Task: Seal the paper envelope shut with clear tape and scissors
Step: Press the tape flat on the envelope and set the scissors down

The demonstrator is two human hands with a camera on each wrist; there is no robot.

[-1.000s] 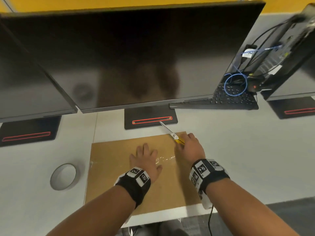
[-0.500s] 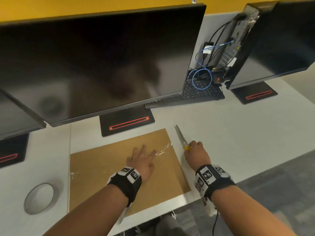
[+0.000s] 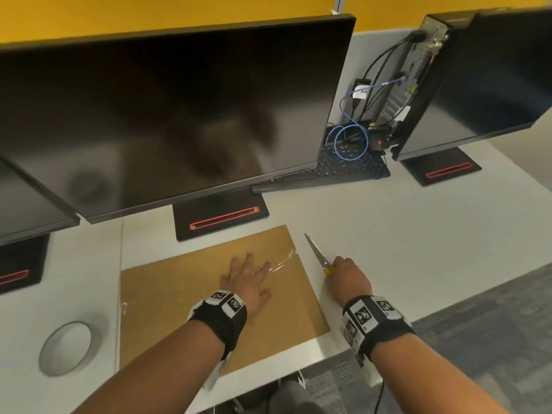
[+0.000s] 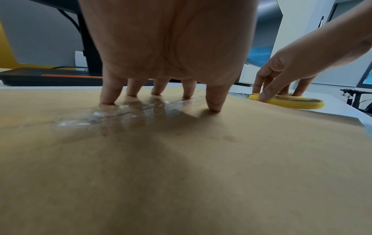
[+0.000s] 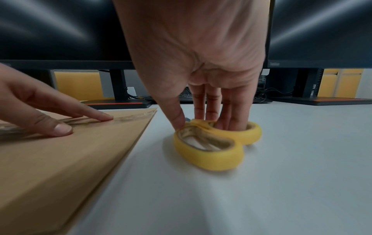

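I see a tan-brown envelope on a pale grey tabletop, scissors with yellow handles, black monitors on bases striped red, black wristbands carrying black-and-white square markers, and a yellow wall.

Three monitors, one envelope, one scissors

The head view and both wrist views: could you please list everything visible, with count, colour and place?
envelope: one, brown, flat on the desk
clear tape strip: one, across the envelope
scissors: one, yellow handles, on the desk right of the envelope
tape roll: one, grey-looking, desk far left
monitors: three, black, at the back
keyboard: one, black, behind the middle monitor
desk: one, white
left hand: pressing the tape
right hand: fingers in the scissors' handles
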